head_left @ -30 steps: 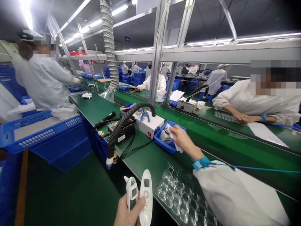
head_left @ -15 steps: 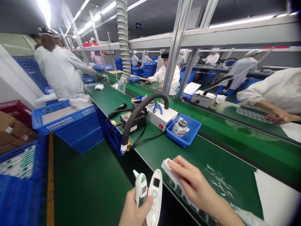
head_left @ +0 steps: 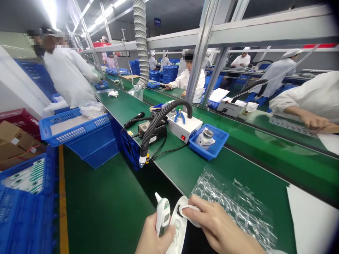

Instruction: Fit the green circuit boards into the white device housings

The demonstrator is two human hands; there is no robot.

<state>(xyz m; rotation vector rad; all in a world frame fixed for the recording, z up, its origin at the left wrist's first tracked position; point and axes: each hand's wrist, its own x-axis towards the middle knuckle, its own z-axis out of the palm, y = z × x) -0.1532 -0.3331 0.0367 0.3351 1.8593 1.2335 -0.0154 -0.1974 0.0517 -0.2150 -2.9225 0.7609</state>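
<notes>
My left hand (head_left: 151, 235) is closed around a white ear thermometer (head_left: 162, 216) with its pointed probe up, and it also grips a white oval casing half (head_left: 178, 237) beside it. My right hand (head_left: 221, 225) pinches a folded white cloth (head_left: 195, 216) and presses it on the casing's upper part, by the dark window, which is partly covered. Both hands are in front of the bench's near edge. Just right of them, a clear plastic blister tray (head_left: 230, 204) lies on the green bench (head_left: 254, 169).
A blue bin (head_left: 224, 138) with a bagged metal-topped container stands beyond my hands. Beside it are a white box (head_left: 173, 127) with blue pliers and a black hose (head_left: 151, 135) arching over the bench edge. White paper (head_left: 308, 222) lies right. Co-workers sit opposite; one leans at left.
My right hand has moved left and down, bringing the cloth from above the blister tray onto the casing half. The tray is more exposed. My left hand has shifted slightly right.
</notes>
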